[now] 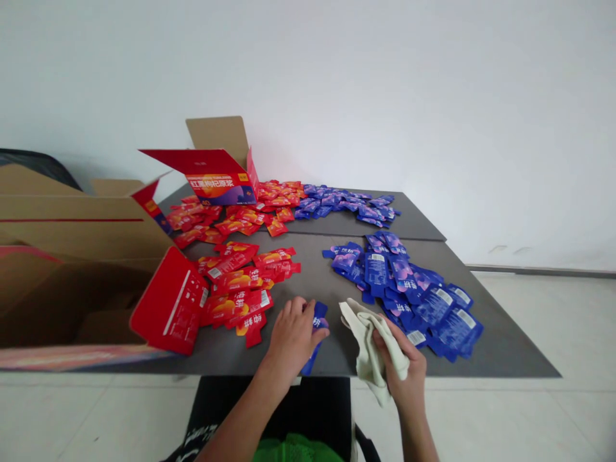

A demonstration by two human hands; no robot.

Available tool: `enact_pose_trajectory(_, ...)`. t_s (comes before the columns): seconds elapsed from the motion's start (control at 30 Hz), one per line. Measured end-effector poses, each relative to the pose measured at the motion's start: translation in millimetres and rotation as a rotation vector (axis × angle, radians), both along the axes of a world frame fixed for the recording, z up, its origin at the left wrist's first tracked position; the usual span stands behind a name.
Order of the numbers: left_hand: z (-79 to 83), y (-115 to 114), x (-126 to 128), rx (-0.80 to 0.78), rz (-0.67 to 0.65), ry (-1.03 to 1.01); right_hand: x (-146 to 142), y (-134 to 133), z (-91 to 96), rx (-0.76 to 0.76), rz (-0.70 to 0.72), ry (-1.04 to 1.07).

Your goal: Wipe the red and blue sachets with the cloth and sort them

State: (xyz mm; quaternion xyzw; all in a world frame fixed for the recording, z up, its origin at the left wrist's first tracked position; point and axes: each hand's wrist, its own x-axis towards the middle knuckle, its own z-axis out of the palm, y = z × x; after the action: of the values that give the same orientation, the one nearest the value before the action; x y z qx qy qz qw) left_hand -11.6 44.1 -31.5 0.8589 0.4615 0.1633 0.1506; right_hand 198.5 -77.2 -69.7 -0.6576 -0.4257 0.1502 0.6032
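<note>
A blue sachet [319, 312] lies near the table's front edge, and my left hand [291, 332] is closed on it, thumb and fingers on either side. Bunched in my right hand [407, 372] is a pale, off-white cloth [369, 343], its folds drooping over the table edge. To the right of the cloth spreads a pile of blue sachets [404, 289], several overlapping. Left of my left hand lies a group of red sachets [240, 282], some with white barcode labels showing.
A large open carton [86, 234] with a red flap [176, 305] fills the left side. Farther back stands an open red printed box [216, 183]. More red sachets [255, 215] and blue sachets [341, 202] lie on the grey table [308, 247] near the white wall.
</note>
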Motion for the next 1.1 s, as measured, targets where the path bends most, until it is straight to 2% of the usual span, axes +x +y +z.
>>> enact_pose_trajectory(0.17,-2.3,19,0,-0.288,-0.028,-0.143,2,-1,-1.3,0.026,0.065,-0.031)
enact_pose_trajectory(0.27,-1.1,30,0,-0.341,-0.068,-0.179,2,-2,0.4,0.045,0.088,-0.050)
enact_pose_trajectory(0.4,9.2,33,1,-0.410,-0.166,-0.224,2,-2,4.5,0.080,0.121,-0.076)
enact_pose_trajectory(0.5,21.1,31,2,-0.374,-0.176,-0.275,5,-4,10.9,0.083,0.191,-0.086)
enact_pose_trajectory(0.63,43.0,33,10,-0.246,-0.172,-0.432,9,-8,25.1,0.074,0.467,-0.038)
enact_pose_trajectory(0.73,62.6,39,27,-0.122,-0.196,-0.492,10,-10,32.8,0.062,0.631,0.054)
enact_pose_trajectory(0.9,91.0,43,63,0.074,-0.262,-0.454,12,-10,31.3,0.074,0.726,0.165)
enact_pose_trajectory(0.97,99.4,41,78,0.037,-0.289,-0.475,13,-10,28.5,0.090,0.757,0.182)
enact_pose_trajectory(1.1,106.3,43,104,-0.194,-0.278,-0.670,15,-10,24.4,0.080,0.807,0.201)
